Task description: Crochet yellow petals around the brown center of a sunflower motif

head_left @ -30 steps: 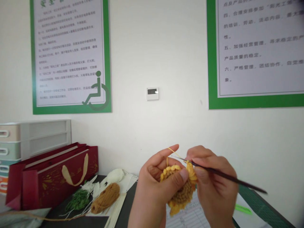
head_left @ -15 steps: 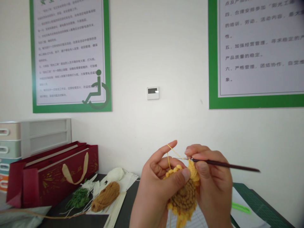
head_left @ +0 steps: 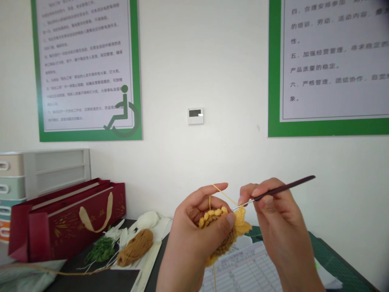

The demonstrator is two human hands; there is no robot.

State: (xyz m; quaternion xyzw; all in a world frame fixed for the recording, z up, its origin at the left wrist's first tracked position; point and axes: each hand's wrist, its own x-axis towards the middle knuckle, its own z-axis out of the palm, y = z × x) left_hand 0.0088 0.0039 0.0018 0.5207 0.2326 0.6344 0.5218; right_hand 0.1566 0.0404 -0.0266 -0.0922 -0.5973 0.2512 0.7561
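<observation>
My left hand (head_left: pixel 199 231) pinches a round crochet piece (head_left: pixel 226 242) with a brown centre and yellow edging, thumb on its front. Yellow yarn (head_left: pixel 224 194) runs over the raised left index finger toward the hook; another strand hangs below the piece. In my right hand (head_left: pixel 278 219), held like a pen, is a crochet hook (head_left: pixel 285 187) with a dark handle and a silver shaft. The handle points up to the right, and the hook's tip lies at the yellow edge beside a pointed yellow petal. The left palm and the back of the piece are hidden.
Printed sheets (head_left: pixel 243 265) and a green cutting mat (head_left: pixel 334 259) lie beneath my hands. At the left are a red gift bag (head_left: pixel 73 223), a brown yarn skein (head_left: pixel 135 247), green yarn (head_left: pixel 101 249), white yarn (head_left: pixel 147 220) and a drawer unit (head_left: pixel 57 166) by the wall.
The hook has swung from nearly level to handle-up, and my right hand has moved a little right. The crochet piece has turned and shifted left in my left hand.
</observation>
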